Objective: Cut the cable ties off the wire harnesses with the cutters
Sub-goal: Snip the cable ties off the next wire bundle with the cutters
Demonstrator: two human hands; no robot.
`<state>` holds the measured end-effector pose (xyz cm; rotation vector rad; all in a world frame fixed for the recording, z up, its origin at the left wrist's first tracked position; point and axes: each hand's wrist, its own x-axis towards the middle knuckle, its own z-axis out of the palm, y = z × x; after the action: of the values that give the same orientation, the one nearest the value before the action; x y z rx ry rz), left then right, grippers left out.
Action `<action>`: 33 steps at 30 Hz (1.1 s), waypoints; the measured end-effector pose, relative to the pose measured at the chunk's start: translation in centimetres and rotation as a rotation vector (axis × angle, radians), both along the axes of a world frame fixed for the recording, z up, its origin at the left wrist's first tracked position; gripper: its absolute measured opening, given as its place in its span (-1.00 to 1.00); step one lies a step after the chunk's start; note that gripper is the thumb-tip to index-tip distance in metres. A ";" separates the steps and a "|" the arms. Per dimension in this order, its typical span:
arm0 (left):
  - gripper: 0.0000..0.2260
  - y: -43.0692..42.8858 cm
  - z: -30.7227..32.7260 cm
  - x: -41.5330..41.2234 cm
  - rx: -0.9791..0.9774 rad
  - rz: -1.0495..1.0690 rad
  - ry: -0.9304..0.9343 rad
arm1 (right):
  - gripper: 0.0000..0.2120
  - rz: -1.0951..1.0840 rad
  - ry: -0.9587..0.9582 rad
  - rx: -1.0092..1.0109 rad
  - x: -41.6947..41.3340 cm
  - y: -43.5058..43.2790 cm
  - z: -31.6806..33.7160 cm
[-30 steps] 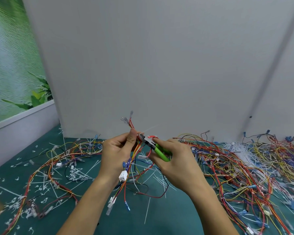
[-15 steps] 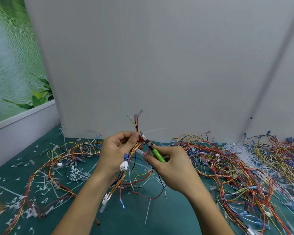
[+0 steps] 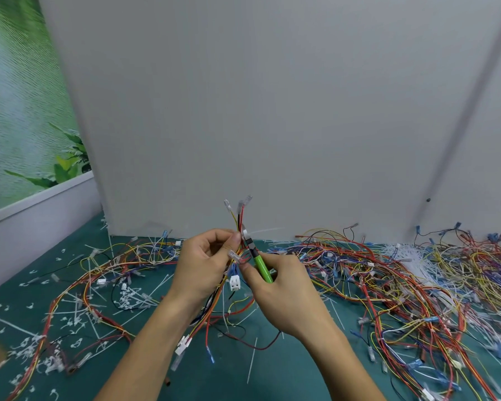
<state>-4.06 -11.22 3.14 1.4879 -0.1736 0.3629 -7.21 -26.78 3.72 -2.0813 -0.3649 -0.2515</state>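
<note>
I see left hand [image 3: 206, 264] pinching wire harness [image 3: 239, 219] upright; right hand [image 3: 284, 287] gripping green cutters [image 3: 261, 264], blades against wires beside left hand.

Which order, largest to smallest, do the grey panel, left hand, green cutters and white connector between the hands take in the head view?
1. grey panel
2. left hand
3. green cutters (partly hidden)
4. white connector

My left hand [image 3: 206, 264] and right hand [image 3: 284, 290] are bare. My left forearm [image 3: 151, 342] and right forearm [image 3: 339, 357] are bare as well; uncovered skin runs from the fingertips to the bottom edge of the view. The left thumbnail [image 3: 237, 237] is short and plain. The remaining nails are too small to assess.
</note>
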 end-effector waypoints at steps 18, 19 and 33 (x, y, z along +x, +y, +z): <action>-0.88 -0.8 -0.3 -0.1 0.020 0.040 0.019 | -0.63 -0.019 0.095 0.003 -0.7 0.3 0.6; -0.88 -0.8 -0.3 -0.1 0.022 0.043 0.019 | -0.67 -0.016 0.102 -0.008 -0.8 0.3 0.7; -0.87 -1.6 -0.1 -0.4 0.009 0.062 -0.036 | -0.60 0.016 0.038 -0.069 -0.9 0.1 0.8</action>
<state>-4.44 -12.79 3.00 1.4988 -0.1586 0.4392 -8.14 -26.72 4.53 -2.1466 -0.3722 -0.1920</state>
